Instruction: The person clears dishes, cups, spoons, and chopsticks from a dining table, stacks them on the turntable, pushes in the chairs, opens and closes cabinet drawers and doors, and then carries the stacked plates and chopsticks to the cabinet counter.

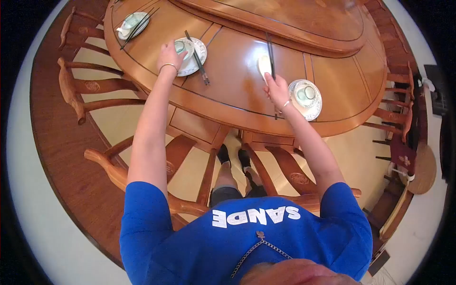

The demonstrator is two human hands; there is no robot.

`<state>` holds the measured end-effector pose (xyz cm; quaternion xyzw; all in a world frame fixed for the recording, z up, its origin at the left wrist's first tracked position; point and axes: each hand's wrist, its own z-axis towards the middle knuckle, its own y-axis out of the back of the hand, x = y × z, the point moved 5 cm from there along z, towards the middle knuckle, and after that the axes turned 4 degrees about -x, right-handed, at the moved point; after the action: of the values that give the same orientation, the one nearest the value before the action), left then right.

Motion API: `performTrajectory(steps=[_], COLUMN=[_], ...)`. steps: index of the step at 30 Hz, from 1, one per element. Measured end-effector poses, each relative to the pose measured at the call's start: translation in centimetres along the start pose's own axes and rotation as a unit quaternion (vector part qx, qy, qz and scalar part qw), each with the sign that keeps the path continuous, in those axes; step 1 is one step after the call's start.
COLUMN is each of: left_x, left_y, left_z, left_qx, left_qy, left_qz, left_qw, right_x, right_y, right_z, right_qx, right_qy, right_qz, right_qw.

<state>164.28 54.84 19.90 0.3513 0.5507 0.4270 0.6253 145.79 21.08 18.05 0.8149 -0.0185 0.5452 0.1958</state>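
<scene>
My left hand (171,57) is at a small white bowl (188,47) on a patterned plate (199,46), thumb and fingers closed about its near left side. A clear glass (179,46) sits in that bowl, partly covered by the hand. Dark chopsticks (197,59) lie across the plate's right side. My right hand (276,90) pinches the handle of a white spoon (264,67) above the table. Another pair of dark chopsticks (270,50) runs alongside and past this hand; whether the fingers also grip them I cannot tell.
Right of my right hand, a patterned plate (312,111) carries a bowl and glass. A further setting with a plate (141,29) and chopsticks stands at the far left. The round wooden table (228,90) bears a raised turntable (304,28). Wooden chairs (102,85) surround it, including in front of me.
</scene>
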Motion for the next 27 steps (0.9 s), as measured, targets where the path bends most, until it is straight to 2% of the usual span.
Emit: performTrajectory(steps=[1, 3, 5, 6, 8, 9, 10, 12, 14, 16, 19, 24, 27], left_x=[0.9, 1.2, 0.4, -0.6, -3.4, -5.2, -6.4, -11.2, -14.8, -17.5, -19.9, -21.7, -21.9], left_y=[-1.5, -2.4, -1.0, -0.4, 1.6, 1.9, 1.6, 0.8, -1.1, -2.8, -4.9, -5.1, -5.1], left_z=[0.8, 1.3, 1.0, 0.5, -0.4, -0.8, -1.5, -3.2, -4.9, -5.9, -5.4, 0.7, 5.8], left_qx=[0.022, 0.044, -0.013, -0.012, -0.124, -0.135, -0.134, -0.089, -0.066, -0.012, 0.012, -0.015, -0.066], left_qy=[-0.011, -0.023, -0.017, -0.021, -0.060, -0.103, -0.103, -0.198, -0.240, -0.234, -0.220, -0.178, -0.140], left_qz=[0.010, 0.018, 0.002, 0.001, -0.062, -0.071, -0.067, -0.121, -0.166, -0.192, -0.217, -0.221, -0.203], left_qw=[1.000, 0.999, 1.000, 1.000, 0.989, 0.983, 0.983, 0.969, 0.954, 0.953, 0.951, 0.959, 0.967], right_x=[0.6, 2.6, 2.4, 2.3, 2.7, 2.0, 1.0, -0.1, -1.4, -3.2, -4.2, -4.8, -3.1], right_y=[2.1, 6.2, 10.8, 13.2, 16.6, 18.0, 18.8, 19.3, 18.9, 18.3, 17.3, 17.1, 17.3], right_z=[-0.6, -2.7, -2.6, -2.6, -3.0, -2.9, -2.3, -2.0, -1.7, -1.1, -0.6, -0.5, -0.2], right_qx=[-0.042, -0.065, -0.111, -0.114, -0.187, -0.189, -0.188, -0.188, -0.138, -0.124, -0.107, -0.122, -0.131], right_qy=[0.009, 0.029, 0.034, 0.049, 0.083, 0.081, 0.102, 0.122, 0.106, 0.100, 0.130, 0.138, 0.143], right_qz=[-0.019, 0.032, -0.007, -0.044, -0.154, -0.152, -0.178, -0.200, -0.210, -0.241, -0.284, -0.261, -0.182], right_qw=[0.999, 0.997, 0.993, 0.991, 0.967, 0.967, 0.961, 0.954, 0.962, 0.957, 0.944, 0.947, 0.964])
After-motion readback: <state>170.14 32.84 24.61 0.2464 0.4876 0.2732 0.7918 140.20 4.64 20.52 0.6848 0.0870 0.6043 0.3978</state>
